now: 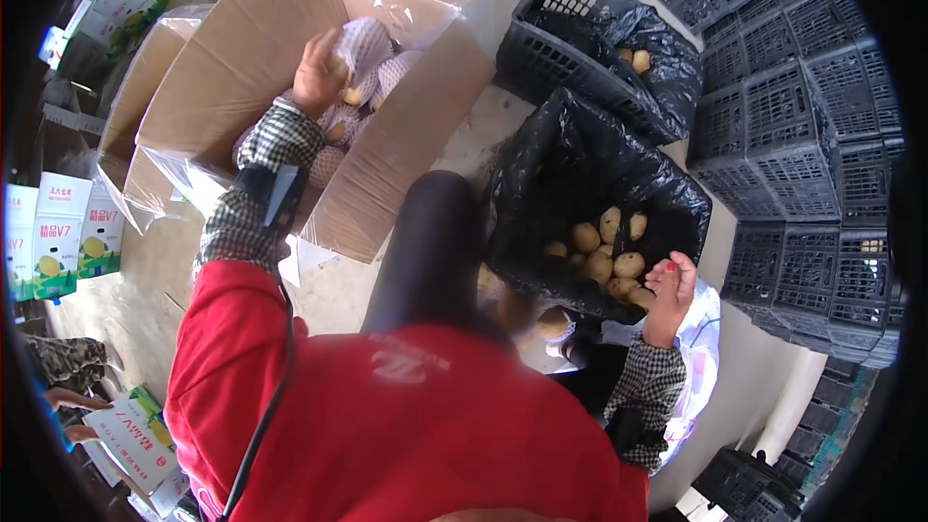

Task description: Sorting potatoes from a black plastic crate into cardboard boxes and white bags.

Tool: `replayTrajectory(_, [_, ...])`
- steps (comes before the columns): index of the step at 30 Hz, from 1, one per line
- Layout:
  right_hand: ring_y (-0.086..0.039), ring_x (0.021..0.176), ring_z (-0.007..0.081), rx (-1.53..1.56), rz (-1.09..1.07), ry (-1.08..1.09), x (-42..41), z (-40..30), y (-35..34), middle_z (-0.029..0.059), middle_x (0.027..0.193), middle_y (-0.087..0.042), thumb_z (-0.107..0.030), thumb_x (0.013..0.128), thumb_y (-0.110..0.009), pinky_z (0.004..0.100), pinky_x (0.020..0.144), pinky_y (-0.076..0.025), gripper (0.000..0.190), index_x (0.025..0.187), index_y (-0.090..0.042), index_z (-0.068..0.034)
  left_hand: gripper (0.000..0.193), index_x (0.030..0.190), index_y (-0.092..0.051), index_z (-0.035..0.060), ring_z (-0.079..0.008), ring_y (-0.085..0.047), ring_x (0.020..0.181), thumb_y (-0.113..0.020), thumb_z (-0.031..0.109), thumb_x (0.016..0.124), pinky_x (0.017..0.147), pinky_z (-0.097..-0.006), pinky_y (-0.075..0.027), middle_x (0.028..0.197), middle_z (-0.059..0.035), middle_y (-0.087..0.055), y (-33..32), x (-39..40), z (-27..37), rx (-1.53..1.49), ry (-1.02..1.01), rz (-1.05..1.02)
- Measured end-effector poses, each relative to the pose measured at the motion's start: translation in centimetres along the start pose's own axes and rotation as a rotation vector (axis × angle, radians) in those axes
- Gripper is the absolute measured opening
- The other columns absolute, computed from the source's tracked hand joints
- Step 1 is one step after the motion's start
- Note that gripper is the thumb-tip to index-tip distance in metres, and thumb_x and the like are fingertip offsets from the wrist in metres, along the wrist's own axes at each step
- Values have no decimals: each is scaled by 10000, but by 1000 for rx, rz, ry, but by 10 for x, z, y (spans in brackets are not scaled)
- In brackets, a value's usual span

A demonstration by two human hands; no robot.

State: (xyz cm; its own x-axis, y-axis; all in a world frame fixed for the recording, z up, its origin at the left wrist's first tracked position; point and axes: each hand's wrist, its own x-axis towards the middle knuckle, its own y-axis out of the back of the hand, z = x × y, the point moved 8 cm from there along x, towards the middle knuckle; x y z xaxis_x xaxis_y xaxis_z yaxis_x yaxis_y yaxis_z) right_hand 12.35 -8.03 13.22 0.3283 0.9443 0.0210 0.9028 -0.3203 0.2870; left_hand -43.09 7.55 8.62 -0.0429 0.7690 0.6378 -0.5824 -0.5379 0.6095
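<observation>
My left hand (319, 76) is inside an open cardboard carton (395, 185) lined with clear plastic. It lies against a potato in a white foam net (365, 43); whether the fingers grip it is hidden. Several more netted potatoes (337, 127) fill the carton floor around it. To the right, a crate lined with a black plastic bag (558, 138) holds several loose potatoes (598, 264). My right hand (670, 297) hovers at that crate's near right edge, empty, its fingers loosely bent and apart. Below the crate sits a potato partly in foam net (554, 324).
Another black plastic crate (522, 51) with a bag and potatoes stands beyond. Stacked black crates (768, 116) line the right side. A white plastic sack (703, 333) lies by my right forearm. Printed cartons (61, 232) stand at left, where another person's hands (76, 406) touch a box (134, 442).
</observation>
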Motion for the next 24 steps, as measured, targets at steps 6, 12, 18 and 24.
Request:
replayTrajectory(6, [-487, 648, 99, 62, 121, -31, 20, 27, 45, 39, 768, -510, -101, 860, -426, 213, 594, -409, 189, 1026, -471, -23, 330, 1053, -533, 81, -319, -444, 1045, -539, 93, 723, 876, -376, -385, 1110, -162, -481, -88, -81, -50, -158, -358, -770])
replayTrajectory(12, [-494, 668, 87, -29, 379, -136, 2, 79, 171, 6, 762, -518, -187, 852, -465, 213, 603, -400, 191, 993, -503, -64, 227, 988, -569, 54, -199, -570, 811, -446, 13, 801, 719, -257, -444, 894, -116, -591, -113, 8, 20, -52, -92, -722])
replayTrajectory(18, [-514, 662, 81, -245, 475, -554, -68, 199, 271, -8, 782, -546, -222, 826, -473, 210, 563, -400, 228, 1002, -527, -87, 241, 1020, -544, 68, -232, -580, 812, -517, 101, 783, 697, -304, -461, 914, -142, -579, -232, -32, 282, -405, -332, -1093])
replayTrajectory(24, [-571, 763, 180, -534, 309, -577, -130, 285, 325, 80, 853, -598, -167, 792, -497, 280, 655, -449, 220, 952, -559, -31, 434, 1126, -455, 8, -222, -569, 871, -528, 285, 799, 721, -296, -460, 975, -153, -570, -399, -197, 398, -344, -255, -1765])
